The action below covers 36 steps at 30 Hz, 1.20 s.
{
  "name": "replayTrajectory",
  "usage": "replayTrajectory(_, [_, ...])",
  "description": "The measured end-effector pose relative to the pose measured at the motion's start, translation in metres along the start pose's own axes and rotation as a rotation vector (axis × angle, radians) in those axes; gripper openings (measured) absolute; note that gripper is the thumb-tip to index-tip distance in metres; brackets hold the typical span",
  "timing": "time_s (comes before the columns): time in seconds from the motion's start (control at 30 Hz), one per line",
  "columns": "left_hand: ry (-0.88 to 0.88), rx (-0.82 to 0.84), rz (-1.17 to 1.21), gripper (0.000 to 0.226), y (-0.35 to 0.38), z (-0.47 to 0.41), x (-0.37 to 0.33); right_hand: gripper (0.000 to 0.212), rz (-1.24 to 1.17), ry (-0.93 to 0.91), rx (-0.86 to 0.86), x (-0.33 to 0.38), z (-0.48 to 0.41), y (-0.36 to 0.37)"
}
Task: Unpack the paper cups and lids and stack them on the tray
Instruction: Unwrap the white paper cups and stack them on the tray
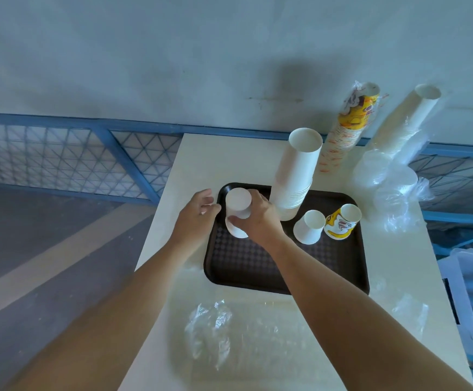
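Maybe halfway: right hand [258, 220] grips white cups [238, 203] on the tray [258, 266], left hand [196, 218] loose; wrapped sleeves [352, 125], lids [376, 170] not unpacked.

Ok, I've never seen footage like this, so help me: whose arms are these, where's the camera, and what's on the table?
No machine: a camera on a person's head looks down at their own arms. The right hand has its grip round a white paper cup over the brown tray; the left hand, beside it, holds nothing. Also on the tray: a tall cup stack, a plain cup, a yellow printed cup. Behind it, wrapped cups and lids.
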<state>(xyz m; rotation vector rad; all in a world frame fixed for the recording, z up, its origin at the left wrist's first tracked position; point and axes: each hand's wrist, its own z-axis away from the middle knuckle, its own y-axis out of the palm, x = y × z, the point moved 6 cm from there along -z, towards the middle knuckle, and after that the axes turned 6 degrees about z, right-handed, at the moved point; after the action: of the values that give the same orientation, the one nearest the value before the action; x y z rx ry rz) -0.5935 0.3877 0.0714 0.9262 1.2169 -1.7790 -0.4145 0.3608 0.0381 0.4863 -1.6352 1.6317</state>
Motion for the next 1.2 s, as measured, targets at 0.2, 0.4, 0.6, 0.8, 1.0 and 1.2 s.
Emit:
replayTrajectory(0.2, [-0.013,0.044,-0.113,0.055,-0.004,-0.003,0.009,0.07,0.006,0.015,-0.084,0.006,0.002,-0.01])
replayTrajectory(0.4, [-0.018,0.163,-0.228,0.076,0.008,-0.003,0.018,0.07,-0.003,0.022,-0.154,0.018,0.007,-0.034])
replayTrajectory(0.6, [-0.001,0.238,-0.209,0.105,0.024,-0.005,0.024,0.062,-0.049,-0.011,-0.266,0.033,0.017,-0.064])
replayTrajectory(0.8, [0.107,0.276,-0.272,0.106,0.029,-0.011,0.008,0.067,-0.06,-0.104,-0.388,0.058,0.024,-0.101])
replayTrajectory(1.0, [0.124,0.272,-0.222,0.111,0.039,-0.019,-0.017,0.061,-0.114,-0.21,-0.617,0.103,0.028,-0.18])
replayTrajectory(1.2, [0.321,0.22,-0.14,0.1,0.079,-0.023,-0.085,0.057,-0.094,-0.209,-0.743,0.123,0.025,-0.269])
